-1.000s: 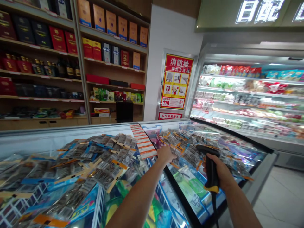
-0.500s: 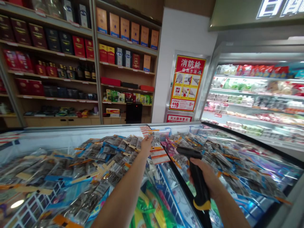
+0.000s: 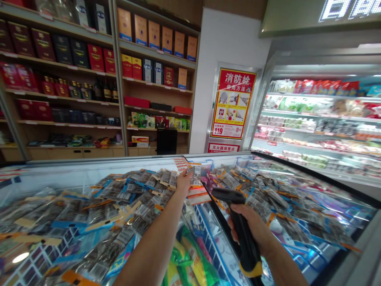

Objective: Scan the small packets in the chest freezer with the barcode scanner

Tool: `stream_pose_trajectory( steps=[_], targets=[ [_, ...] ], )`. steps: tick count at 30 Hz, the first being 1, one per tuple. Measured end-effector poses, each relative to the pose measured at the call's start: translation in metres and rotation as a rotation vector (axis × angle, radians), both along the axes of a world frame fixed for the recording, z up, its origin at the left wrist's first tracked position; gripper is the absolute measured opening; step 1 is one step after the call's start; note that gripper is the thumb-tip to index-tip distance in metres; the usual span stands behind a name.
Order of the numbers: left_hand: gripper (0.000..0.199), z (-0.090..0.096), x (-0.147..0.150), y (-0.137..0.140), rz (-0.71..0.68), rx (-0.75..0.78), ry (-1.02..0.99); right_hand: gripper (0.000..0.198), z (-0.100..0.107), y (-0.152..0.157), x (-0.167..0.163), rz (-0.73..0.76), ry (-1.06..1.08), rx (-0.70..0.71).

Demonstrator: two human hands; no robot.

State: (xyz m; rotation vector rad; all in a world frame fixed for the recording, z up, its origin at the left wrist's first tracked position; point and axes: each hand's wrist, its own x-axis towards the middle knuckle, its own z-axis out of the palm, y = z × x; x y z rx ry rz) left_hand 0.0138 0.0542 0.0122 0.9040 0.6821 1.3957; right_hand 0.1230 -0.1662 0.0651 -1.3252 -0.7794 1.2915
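The freezer (image 3: 74, 171) spans the foreground, with a black rail (image 3: 220, 218) running between its left and right sections. Behind it stand the shelf unit (image 3: 172, 57) at left and the cooler (image 3: 315, 57) at right, with the poster (image 3: 233, 105) on the wall between. Inside the freezer, the left pile (image 3: 139, 184) and the right pile (image 3: 253, 184) consist of flat, clear packets with orange, blue or tan headers. A wire basket (image 3: 212, 254) lies left of the rail; green bags (image 3: 193, 260) are just beside it. The scanner (image 3: 243, 232) is gripped in the right hand (image 3: 253, 222), fingers wrapped around the handle; its head lies roughly crosswise, nose to the left, and the handle slants down to the right. The label strip (image 3: 198, 197) extends from the far rim toward the rail. The packet (image 3: 195, 171) is pinched at its left edge by the left hand (image 3: 183, 182), above the strip, orange header uppermost, long axis roughly upright. The hands are apart. Governing relation: the packet lies beyond and to the left of the scanner nose, separated by a gap; the left hand is nearer, being in contact.
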Motion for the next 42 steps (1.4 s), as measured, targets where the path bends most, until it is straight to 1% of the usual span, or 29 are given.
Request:
stream_pose_trajectory(
  steps=[4, 10, 15, 18, 20, 24, 27, 29, 32, 37, 40, 42],
  targets=[
    [0.028, -0.001, 0.0, -0.001, 0.027, 0.025, 0.043, 0.022, 0.001, 0.0, 0.0, 0.037, 0.004, 0.008],
    [0.025, -0.002, -0.001, 0.001, 0.043, 0.056, 0.072, 0.022, 0.002, 0.001, -0.001, 0.044, -0.073, 0.03],
    [0.028, -0.002, 0.001, 0.003, 0.042, 0.034, 0.073, 0.021, 0.017, 0.009, 0.002, 0.043, -0.081, -0.005],
    [0.03, -0.002, 0.001, 0.003, 0.046, 0.03, 0.071, 0.022, 0.027, 0.017, 0.002, 0.068, -0.07, -0.044],
    [0.031, -0.001, 0.001, 0.003, 0.051, 0.031, 0.057, 0.023, 0.03, 0.019, 0.001, 0.09, -0.091, -0.065],
    [0.028, 0.001, 0.002, 0.0, 0.035, 0.035, 0.036, 0.023, 0.023, 0.01, 0.0, 0.095, -0.084, -0.034],
    [0.027, 0.002, 0.002, -0.001, 0.024, 0.041, 0.049, 0.023, 0.018, -0.002, 0.004, 0.057, -0.008, -0.005],
    [0.027, 0.002, 0.001, -0.001, 0.029, 0.039, 0.06, 0.023, 0.018, -0.009, 0.009, 0.017, 0.032, 0.008],
    [0.027, -0.001, 0.001, 0.001, 0.027, 0.04, 0.068, 0.024, 0.025, -0.015, 0.019, -0.002, 0.043, -0.002],
    [0.025, -0.005, 0.004, 0.005, 0.018, 0.065, 0.068, 0.027, 0.046, -0.018, 0.031, 0.056, -0.041, -0.079],
    [0.019, -0.001, 0.002, 0.004, 0.072, 0.071, 0.122, 0.027, 0.054, -0.019, 0.035, 0.023, -0.084, -0.072],
    [0.016, 0.005, -0.003, 0.002, 0.182, 0.093, 0.244, 0.026, 0.055, -0.019, 0.039, -0.016, -0.075, -0.046]
  ],
)
